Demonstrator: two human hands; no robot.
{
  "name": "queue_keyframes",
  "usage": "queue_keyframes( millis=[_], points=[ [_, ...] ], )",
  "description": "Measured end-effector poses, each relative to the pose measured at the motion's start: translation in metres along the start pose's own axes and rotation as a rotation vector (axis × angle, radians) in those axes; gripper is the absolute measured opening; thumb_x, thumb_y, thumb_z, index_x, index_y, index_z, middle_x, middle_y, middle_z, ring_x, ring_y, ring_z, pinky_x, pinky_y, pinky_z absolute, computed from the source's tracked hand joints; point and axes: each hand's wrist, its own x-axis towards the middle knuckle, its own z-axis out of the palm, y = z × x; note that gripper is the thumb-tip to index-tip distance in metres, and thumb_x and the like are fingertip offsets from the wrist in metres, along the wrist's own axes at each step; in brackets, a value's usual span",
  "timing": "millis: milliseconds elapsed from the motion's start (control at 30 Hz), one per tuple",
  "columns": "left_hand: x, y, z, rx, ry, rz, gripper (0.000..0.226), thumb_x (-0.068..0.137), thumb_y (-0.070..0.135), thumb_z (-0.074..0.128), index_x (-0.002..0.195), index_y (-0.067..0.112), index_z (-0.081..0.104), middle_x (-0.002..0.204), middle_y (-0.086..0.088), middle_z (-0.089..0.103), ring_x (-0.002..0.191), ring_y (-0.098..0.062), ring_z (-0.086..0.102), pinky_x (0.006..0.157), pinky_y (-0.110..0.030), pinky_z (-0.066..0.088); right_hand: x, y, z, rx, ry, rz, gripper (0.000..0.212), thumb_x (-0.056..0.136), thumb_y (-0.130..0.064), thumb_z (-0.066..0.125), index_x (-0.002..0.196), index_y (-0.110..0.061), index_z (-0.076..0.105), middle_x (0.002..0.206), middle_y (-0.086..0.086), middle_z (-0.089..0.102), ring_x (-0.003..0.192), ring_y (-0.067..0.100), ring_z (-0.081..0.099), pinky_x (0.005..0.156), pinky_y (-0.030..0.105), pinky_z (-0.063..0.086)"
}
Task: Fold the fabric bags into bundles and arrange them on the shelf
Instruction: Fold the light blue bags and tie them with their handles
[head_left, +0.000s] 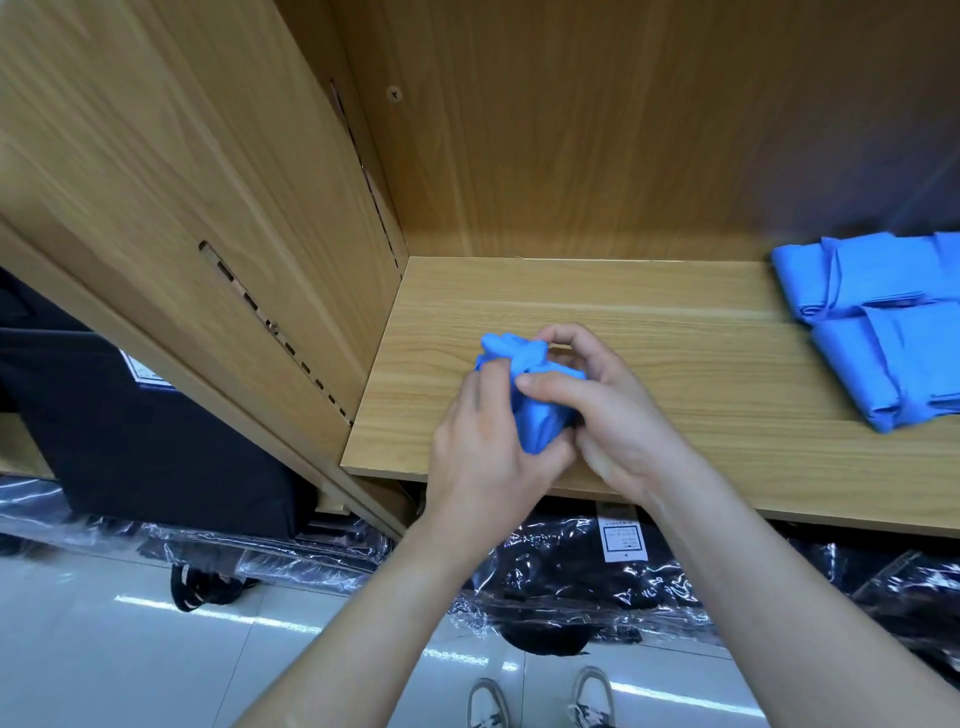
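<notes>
A blue fabric bag (537, 410) is bunched into a small bundle above the front of the wooden shelf (649, 332). My left hand (483, 452) grips its left and lower side, fingers curled round it. My right hand (602, 410) holds the right side, with the thumb across the bundle and the index finger pinching its twisted top. Much of the bundle is hidden between my palms. At the shelf's right end lie flat folded blue bags (883, 322), stacked and overlapping.
The shelf's wooden side panel (218, 218) rises on the left and the back panel (623, 130) behind. Below the shelf lie dark items in clear plastic wrap (571, 582). A black bag (145, 431) stands at the left. My shoes (540, 701) are on the glossy floor.
</notes>
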Motion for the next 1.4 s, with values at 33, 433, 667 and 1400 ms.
queue_keyframes(
  millis=[33,433,667,1400],
  points=[
    [0.003,0.001,-0.003,-0.055,-0.004,-0.057,0.051,0.072,0.041,0.069,0.111,0.019,0.043,0.097,0.004,0.059,0.088,-0.021,0.056,0.063,-0.028,0.031,-0.001,0.001,-0.002,-0.048,-0.073,-0.022,0.042,0.066,-0.007,0.074,0.103,-0.022,0.061,0.092,0.003,0.065,0.082,0.016,0.061,0.071,0.024,0.051],
    [0.012,-0.016,-0.023,-1.349,-0.395,-0.861,0.053,0.074,0.015,0.066,0.123,0.000,0.055,0.098,-0.016,0.070,0.081,-0.025,0.069,0.066,-0.035,0.058,-0.001,0.023,-0.025,-1.250,-0.216,-0.556,0.078,0.077,-0.044,0.073,0.145,-0.029,0.039,0.137,-0.009,0.054,0.128,0.010,0.045,0.103,0.036,0.042],
    [0.018,-0.031,-0.029,-1.185,-0.353,-0.893,0.026,0.070,0.025,0.074,0.091,0.012,0.065,0.089,-0.004,0.071,0.081,-0.014,0.065,0.073,-0.028,0.054,0.008,0.016,-0.041,-1.352,-0.174,-0.717,0.045,0.079,-0.025,0.061,0.124,-0.023,0.062,0.114,-0.002,0.070,0.105,0.025,0.066,0.076,0.046,0.057],
    [0.015,0.036,-0.042,-0.785,-0.006,-0.431,0.015,0.081,0.008,0.072,0.083,0.022,0.070,0.058,-0.007,0.064,0.062,-0.015,0.059,0.068,-0.025,0.052,0.023,0.014,0.003,-1.719,0.261,-0.656,0.023,0.063,-0.016,0.075,0.085,-0.014,0.069,0.070,0.004,0.068,0.058,0.026,0.067,0.043,0.023,0.033]
  ],
)
